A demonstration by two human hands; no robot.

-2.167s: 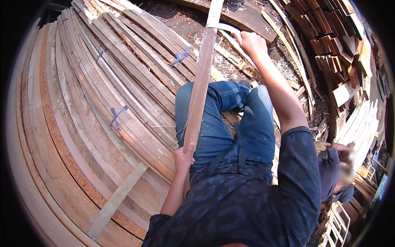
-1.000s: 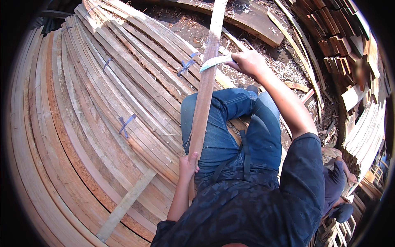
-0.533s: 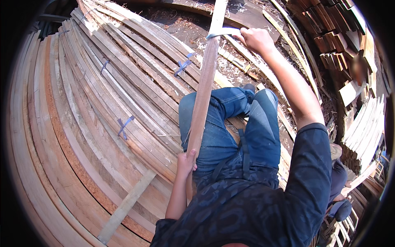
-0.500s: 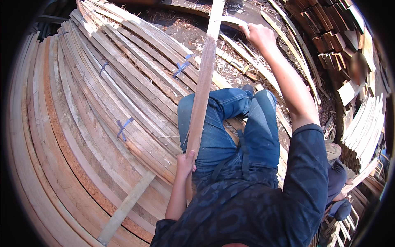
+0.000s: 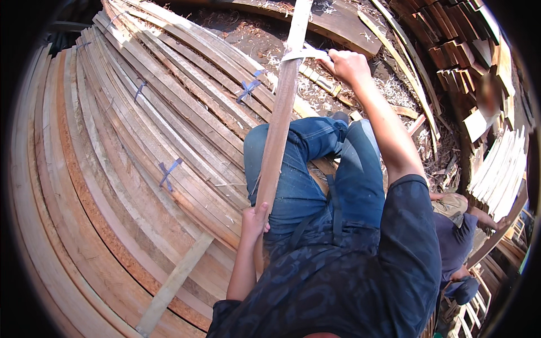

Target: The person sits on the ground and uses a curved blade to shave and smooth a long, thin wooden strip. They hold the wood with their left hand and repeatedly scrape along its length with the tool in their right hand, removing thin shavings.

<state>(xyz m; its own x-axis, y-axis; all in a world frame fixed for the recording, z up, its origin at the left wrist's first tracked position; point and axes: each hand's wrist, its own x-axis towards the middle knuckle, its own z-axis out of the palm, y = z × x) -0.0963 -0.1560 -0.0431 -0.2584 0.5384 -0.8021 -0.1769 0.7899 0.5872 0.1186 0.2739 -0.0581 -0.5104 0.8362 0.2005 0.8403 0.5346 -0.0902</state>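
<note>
A long, narrow wooden strip [image 5: 276,135] runs from the top of the view down across my left thigh. My left hand [image 5: 255,219] is closed around its near end, thumb on top. Farther up, my right arm is stretched out, and my right hand [image 5: 347,66] is closed on one end of a pale, curved blade-like piece [image 5: 301,54]. That piece lies crosswise over the wooden strip, touching it. Its exact kind is unclear, and its held end is partly hidden by my fingers.
Long wooden strips [image 5: 129,129], some bundled with blue ties [image 5: 169,173], fill the left side. A short batten [image 5: 174,284] crosses boards there. Shavings [image 5: 394,87] litter the ground ahead. Stacked wood [image 5: 451,45] stands at the far right; another person [image 5: 456,236] is below it.
My right hand has drawn back toward me and slightly left, bringing the pale blade-like piece down along the wooden strip. My left hand stays put. The other person's body shows more.
</note>
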